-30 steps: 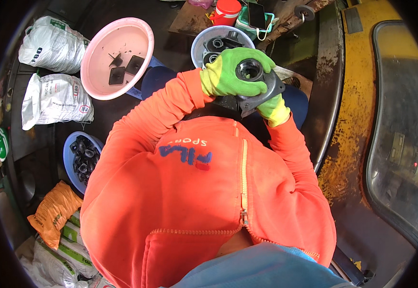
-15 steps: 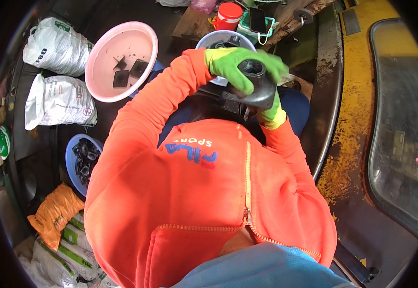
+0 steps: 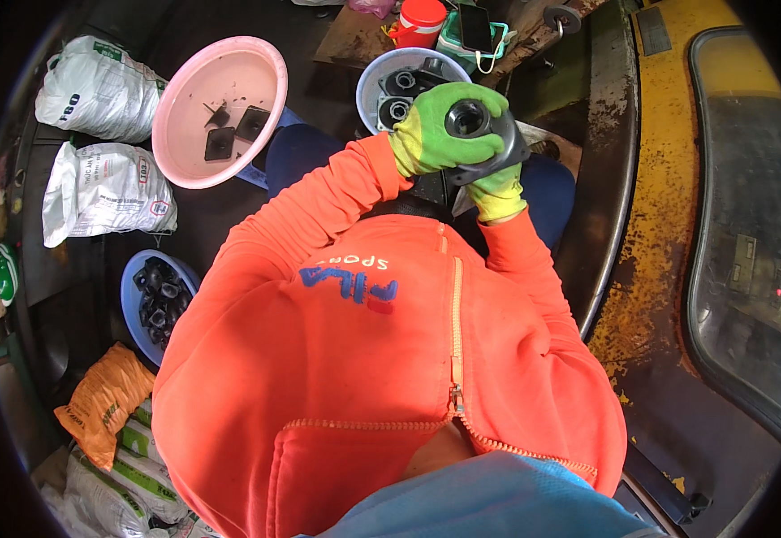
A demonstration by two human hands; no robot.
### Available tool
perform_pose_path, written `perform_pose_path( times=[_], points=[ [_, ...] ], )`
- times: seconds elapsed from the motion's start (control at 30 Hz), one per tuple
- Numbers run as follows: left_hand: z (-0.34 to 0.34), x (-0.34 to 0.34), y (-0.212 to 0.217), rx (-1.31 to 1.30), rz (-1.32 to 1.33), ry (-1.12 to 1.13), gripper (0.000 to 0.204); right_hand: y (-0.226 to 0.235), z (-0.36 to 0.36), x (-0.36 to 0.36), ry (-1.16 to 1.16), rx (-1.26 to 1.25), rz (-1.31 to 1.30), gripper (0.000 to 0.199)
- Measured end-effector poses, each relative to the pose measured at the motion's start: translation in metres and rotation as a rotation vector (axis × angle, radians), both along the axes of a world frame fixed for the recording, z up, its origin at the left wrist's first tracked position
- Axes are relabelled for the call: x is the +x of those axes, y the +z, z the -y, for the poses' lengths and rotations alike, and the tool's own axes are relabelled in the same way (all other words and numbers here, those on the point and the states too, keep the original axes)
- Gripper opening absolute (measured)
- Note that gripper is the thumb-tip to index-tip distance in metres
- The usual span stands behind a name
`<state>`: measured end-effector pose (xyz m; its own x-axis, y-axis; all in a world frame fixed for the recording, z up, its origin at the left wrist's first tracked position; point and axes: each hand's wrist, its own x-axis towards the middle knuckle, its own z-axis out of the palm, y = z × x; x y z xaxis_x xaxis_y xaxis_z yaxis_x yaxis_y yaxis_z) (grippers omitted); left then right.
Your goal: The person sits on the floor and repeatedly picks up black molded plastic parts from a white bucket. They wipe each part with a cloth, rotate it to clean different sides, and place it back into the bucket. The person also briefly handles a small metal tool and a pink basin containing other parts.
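Note:
My left hand (image 3: 440, 134), in a green glove with a yellow cuff, is closed around the neck of a black flanged part (image 3: 494, 162). The part has a round hollow neck facing up and a wide, flat base with corners. Under its near edge is my right hand (image 3: 495, 191), gloved in the same yellow-green. The part covers the right hand's fingers, so their grip is hidden. Just beyond my left hand stands a light blue basin (image 3: 370, 88) holding several similar black parts (image 3: 404, 82) with round openings.
A pink basin (image 3: 168, 112) at the left holds a few square black pieces (image 3: 220, 143). Farther left lie white sacks (image 3: 103, 85) and a blue basin (image 3: 130, 309) of small black parts. A red-lidded container (image 3: 420, 25) and phone (image 3: 474, 29) sit beyond. Rusty yellow machinery (image 3: 646, 269) borders the right.
The black part has turned and shifted slightly left, its neck now facing up more squarely. The blur beside it has gone. More of the parts in the far basin show.

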<state>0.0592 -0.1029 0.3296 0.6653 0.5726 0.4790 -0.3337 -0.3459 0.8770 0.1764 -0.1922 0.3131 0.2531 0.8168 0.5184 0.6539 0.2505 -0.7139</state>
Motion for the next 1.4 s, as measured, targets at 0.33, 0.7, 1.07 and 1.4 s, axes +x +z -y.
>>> perform_pose_path(
  times=[0.33,0.7,1.07,1.4],
  points=[
    [-0.014,-0.01,0.003,-0.058,-0.027,-0.345,0.034,0.002,0.008,0.012,0.352,-0.246,-0.165,0.059],
    [-0.027,-0.01,-0.007,-0.429,-0.023,-0.806,0.043,0.02,0.009,-0.013,0.52,-0.161,-0.079,0.043],
    [-0.043,-0.006,0.018,0.198,-0.274,-0.193,0.076,-0.017,-0.012,0.01,0.187,-0.013,-0.083,0.052],
    [-0.003,-0.006,0.009,0.032,0.071,-0.133,0.04,0.004,0.003,-0.007,0.157,0.005,-0.153,0.046]
  ],
)
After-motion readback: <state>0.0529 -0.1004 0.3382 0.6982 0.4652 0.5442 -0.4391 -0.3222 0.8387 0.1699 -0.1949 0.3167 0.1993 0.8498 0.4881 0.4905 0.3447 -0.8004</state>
